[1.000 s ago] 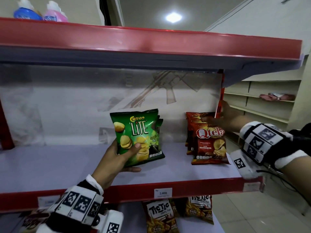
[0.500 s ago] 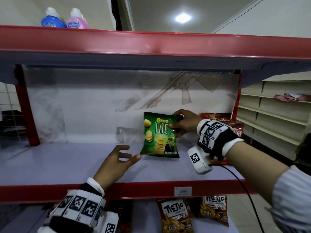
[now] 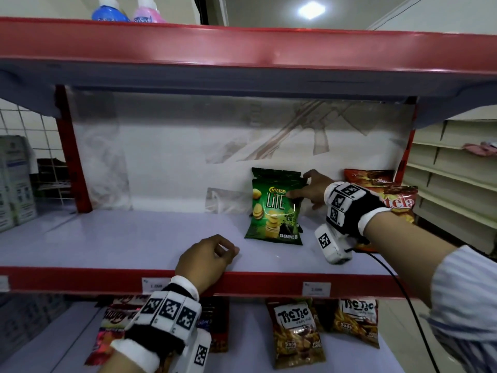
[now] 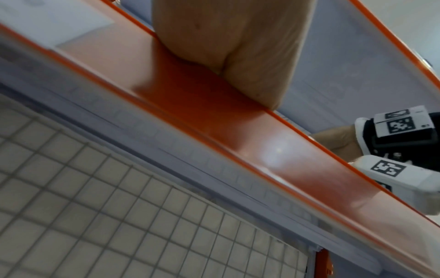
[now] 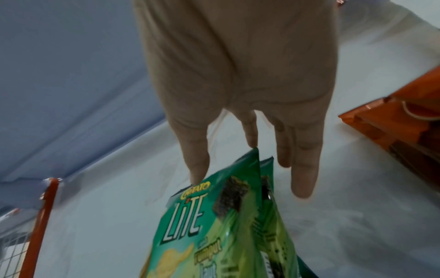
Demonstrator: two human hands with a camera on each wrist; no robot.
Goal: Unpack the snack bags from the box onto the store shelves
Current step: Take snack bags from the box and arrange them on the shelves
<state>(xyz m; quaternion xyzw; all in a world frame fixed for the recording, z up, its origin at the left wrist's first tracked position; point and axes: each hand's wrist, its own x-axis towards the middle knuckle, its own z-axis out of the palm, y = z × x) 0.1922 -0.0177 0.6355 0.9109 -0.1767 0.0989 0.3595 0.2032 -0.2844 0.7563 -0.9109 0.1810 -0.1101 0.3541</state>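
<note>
Standing upright on the middle shelf (image 3: 107, 246), the green snack bags (image 3: 274, 208) lean near its pale back panel (image 3: 166, 157), just left of the red snack bags (image 3: 395, 200). The right hand (image 3: 314, 189) has straight fingers (image 5: 199, 161) touching the green bags' top edge; grip released. The left hand (image 3: 207, 262) rests on that shelf's red front lip (image 4: 214, 120), fingers loosely curled, apparently holding nothing. Below the shelf stand Tic Tic bags (image 3: 295, 335); above it, two bottles (image 3: 129, 12). A ceiling light (image 3: 310, 9) glows overhead; beige shelving (image 3: 451, 179) stands right.
</note>
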